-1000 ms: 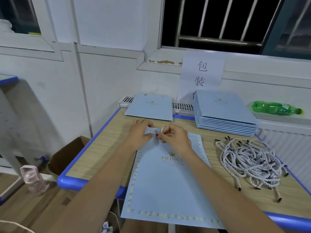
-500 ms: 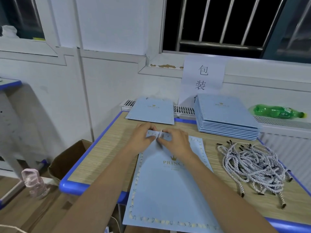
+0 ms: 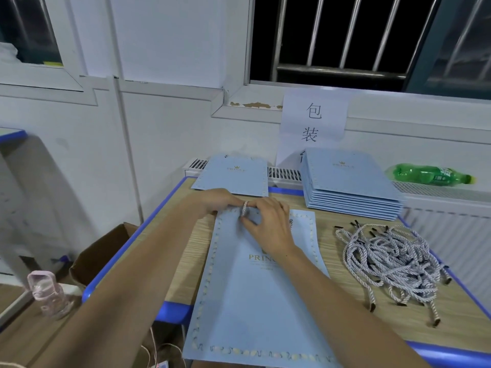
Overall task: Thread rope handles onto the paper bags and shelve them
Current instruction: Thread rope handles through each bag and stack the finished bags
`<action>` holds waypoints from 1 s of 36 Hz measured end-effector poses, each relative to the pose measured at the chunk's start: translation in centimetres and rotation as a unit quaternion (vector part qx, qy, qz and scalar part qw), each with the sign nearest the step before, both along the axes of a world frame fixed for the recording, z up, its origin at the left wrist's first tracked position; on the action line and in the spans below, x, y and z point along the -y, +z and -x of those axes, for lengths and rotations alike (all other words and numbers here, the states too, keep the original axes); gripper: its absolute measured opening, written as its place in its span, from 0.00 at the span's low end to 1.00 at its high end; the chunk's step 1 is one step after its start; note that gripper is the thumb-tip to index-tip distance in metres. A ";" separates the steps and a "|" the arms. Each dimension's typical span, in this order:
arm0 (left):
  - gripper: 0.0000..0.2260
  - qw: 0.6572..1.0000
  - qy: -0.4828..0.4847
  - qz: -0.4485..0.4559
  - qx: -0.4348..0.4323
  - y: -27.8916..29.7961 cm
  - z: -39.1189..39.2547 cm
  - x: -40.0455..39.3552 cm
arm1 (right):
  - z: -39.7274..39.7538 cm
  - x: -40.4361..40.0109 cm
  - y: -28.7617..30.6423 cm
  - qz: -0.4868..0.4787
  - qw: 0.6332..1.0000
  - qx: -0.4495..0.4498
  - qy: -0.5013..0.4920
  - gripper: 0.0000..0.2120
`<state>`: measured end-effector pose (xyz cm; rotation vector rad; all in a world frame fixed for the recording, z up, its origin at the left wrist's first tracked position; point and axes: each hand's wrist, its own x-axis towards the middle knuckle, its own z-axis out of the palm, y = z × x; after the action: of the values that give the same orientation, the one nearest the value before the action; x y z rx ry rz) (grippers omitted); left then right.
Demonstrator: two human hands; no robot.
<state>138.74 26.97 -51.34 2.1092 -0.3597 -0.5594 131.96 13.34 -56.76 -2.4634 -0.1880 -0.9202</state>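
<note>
While both hands work at the top edge of the flat paper bag (image 3: 255, 288) on the surface (image 3: 398, 322), threading is under way: left hand (image 3: 212, 201) and right hand (image 3: 268, 221) pinch the rope (image 3: 244, 207). Next, probably: feed its end through the hole.

Both bare forearms reach forward from the bottom of the view and meet ahead of the body, wrists angled toward each other. The left hand (image 3: 212, 201) lies palm down with its fingers curled inward, their tips pinching a short loop of rope (image 3: 244, 208). The right hand (image 3: 268, 224) is just beside it, knuckles up, index finger stretched toward the same loop and thumb tucked below, so the two hands nearly touch at the fingertips.
</note>
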 end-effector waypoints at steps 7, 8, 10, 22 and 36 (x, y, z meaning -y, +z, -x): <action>0.10 0.987 0.015 0.105 -0.117 -0.3 -0.8 -0.7 | -0.1 0.1 0.0 -0.004 1.000 -0.015 0.009 0.15; 0.11 0.987 0.010 0.100 -0.125 -0.2 -0.9 -0.9 | -0.1 0.0 0.1 -0.006 1.000 -0.019 0.015 0.16; 0.10 0.990 -0.002 0.070 -0.121 0.2 -1.0 -1.1 | -0.1 0.0 0.1 -0.006 0.999 -0.022 0.023 0.16; 0.11 0.975 -0.071 -0.197 -0.069 3.4 -1.4 -0.3 | 0.5 -0.5 0.3 -0.008 0.998 -0.011 0.057 0.14; 0.11 0.950 -0.086 -0.300 -0.027 4.2 -1.6 0.5 | 0.8 -0.4 0.5 0.023 0.997 -0.034 0.060 0.11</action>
<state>140.38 26.43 -47.17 2.6519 -0.3769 -0.9161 131.14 13.75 -56.24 -2.4906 -0.3334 -0.7872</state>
